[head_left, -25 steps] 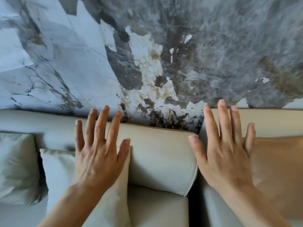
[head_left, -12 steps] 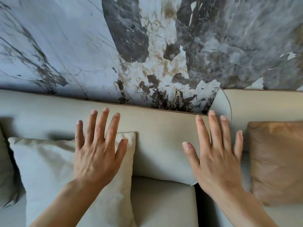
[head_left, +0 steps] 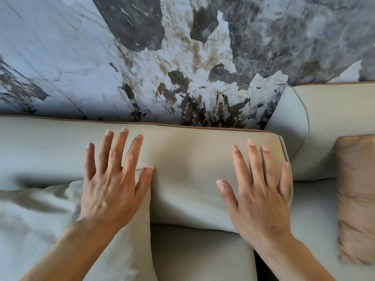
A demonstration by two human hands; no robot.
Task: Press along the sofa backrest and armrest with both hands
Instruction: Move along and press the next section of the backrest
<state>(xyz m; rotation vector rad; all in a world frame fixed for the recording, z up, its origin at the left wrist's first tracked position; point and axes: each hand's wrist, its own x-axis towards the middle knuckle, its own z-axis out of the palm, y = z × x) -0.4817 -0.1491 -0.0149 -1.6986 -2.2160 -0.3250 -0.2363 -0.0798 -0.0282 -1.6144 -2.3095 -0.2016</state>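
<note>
1. My left hand is spread flat with nothing in it: the fingers reach onto the sofa backrest, while the palm lies over the top corner of a pale loose cushion that leans against it on the left.
2. My right hand is also flat and holding nothing, fingers fanned, near the right end of the same backrest cushion, its little finger close to the piped edge.
3. The backrest runs left to right across the middle of the view, just in front of the marbled wall. Its top seam is the far limit of what I should press.
4. I cannot quite tell whether the palms are bearing down yet or only resting. The leather shows a soft hollow between the hands, which suggests some weight.
5. To press well, I would put weight through the heels of both palms, not the fingertips, and keep the fingers spread so the load is even.
6. My left palm should clear the loose cushion first, otherwise I am pressing that and not the backrest.
7. I would work in overlapping placements, lifting and setting down, not dragging across the grain.
8. To the right a gap separates this cushion from the next backrest section, with a tan cushion in front of it. No armrest shows from here.
</note>
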